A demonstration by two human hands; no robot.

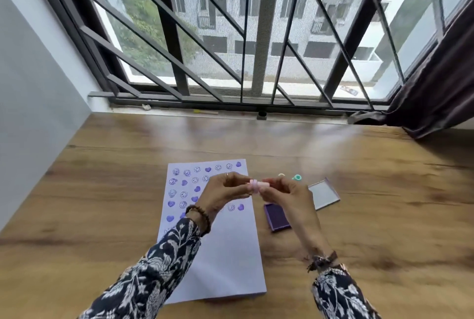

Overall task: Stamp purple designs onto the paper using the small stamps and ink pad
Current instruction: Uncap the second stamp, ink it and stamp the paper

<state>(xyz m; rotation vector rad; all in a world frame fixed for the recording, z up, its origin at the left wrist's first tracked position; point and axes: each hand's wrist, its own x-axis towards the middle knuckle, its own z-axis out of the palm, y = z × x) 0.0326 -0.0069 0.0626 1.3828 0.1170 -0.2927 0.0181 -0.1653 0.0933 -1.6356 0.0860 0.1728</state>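
Observation:
A white paper [225,254] lies on the wooden table, its upper half covered with purple smiley and heart prints. Above it both hands meet around a small pink stamp [256,186]: my left hand [223,193] pinches its left end and my right hand [287,195] its right end. The open purple ink pad [277,217] lies just right of the paper, partly behind my right hand. Two more small stamps, a yellowish one [281,175] and a teal one [297,178], stand on the table beyond the pad.
The ink pad's clear lid [324,193] lies to the right of the pad. The wooden table [102,203] runs to a barred window at the back. A dark curtain [436,93] hangs at the right and a grey wall at the left.

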